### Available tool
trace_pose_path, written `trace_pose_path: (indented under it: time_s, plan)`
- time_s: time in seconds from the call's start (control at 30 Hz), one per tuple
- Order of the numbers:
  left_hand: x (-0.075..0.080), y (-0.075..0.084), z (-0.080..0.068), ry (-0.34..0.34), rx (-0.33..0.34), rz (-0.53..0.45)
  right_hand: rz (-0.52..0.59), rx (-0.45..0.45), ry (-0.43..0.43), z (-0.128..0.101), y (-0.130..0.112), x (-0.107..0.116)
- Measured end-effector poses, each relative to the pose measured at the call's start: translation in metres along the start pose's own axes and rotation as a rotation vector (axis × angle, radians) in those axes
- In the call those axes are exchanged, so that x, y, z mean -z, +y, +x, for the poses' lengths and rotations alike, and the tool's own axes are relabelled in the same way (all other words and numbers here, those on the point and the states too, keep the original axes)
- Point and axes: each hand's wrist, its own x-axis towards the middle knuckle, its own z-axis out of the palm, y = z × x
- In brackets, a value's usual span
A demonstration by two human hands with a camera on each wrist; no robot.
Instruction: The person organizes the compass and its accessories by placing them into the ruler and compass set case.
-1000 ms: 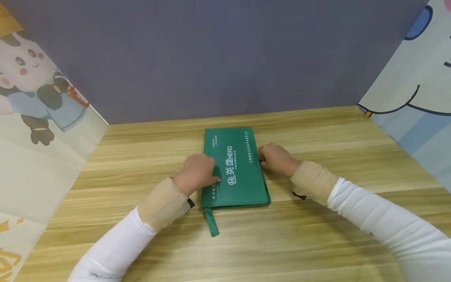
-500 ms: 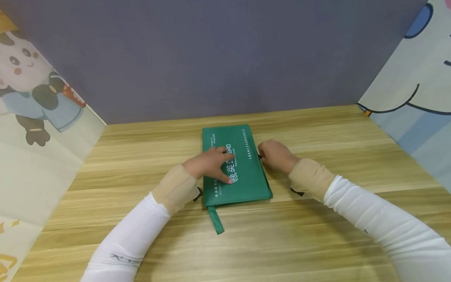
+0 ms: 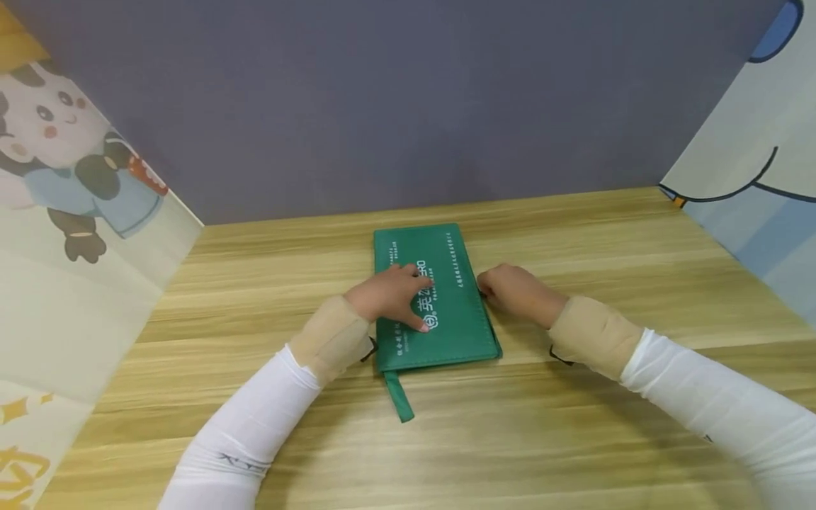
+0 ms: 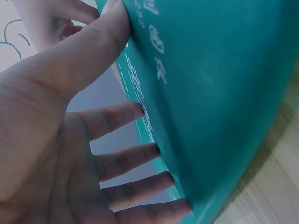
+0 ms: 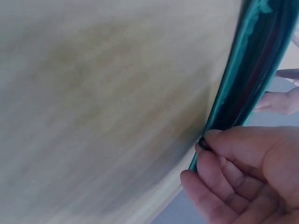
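Note:
A flat green zip pouch [image 3: 446, 340] with white lettering and a wrist strap [image 3: 399, 397] lies on the table. My left hand [image 3: 394, 294] rests on its top face with the fingers spread. In the left wrist view, the fingertips [image 4: 133, 109] of that hand touch the green cover. At the pouch's right edge, my right hand [image 3: 519, 290] pinches a small black zipper pull [image 5: 203, 143] between thumb and curled fingers. The zipper teeth [image 5: 252, 88] run along the dark gap in that edge, as the right wrist view shows. The far stretch of the zipper is hidden behind my right hand.
The wooden table [image 3: 268, 262] ends at a grey-purple panel [image 3: 408, 106] at the back. Walls with cartoon prints stand at both sides, the left one [image 3: 159, 262] and the right one [image 3: 733, 142].
My left hand has moved right from the pouch's left edge onto its top face, and its fingers have spread. My right hand has slid slightly nearer along the right edge.

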Motion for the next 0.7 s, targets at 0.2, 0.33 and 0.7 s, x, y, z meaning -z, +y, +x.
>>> trace_pose_path:
  time_s: [0.2,0.33,0.7]
  plan:
    - [-0.002,0.0,0.002,-0.02,0.028,0.03,0.02,0.054,-0.049,-0.017,-0.003,0.003]
    - [-0.003,0.002,0.005,-0.041,0.024,0.043,0.05,0.098,-0.067,-0.034,-0.006,0.004]
    - [-0.001,0.001,0.004,-0.04,0.041,0.039,0.058,0.088,-0.02,-0.068,-0.029,0.001]
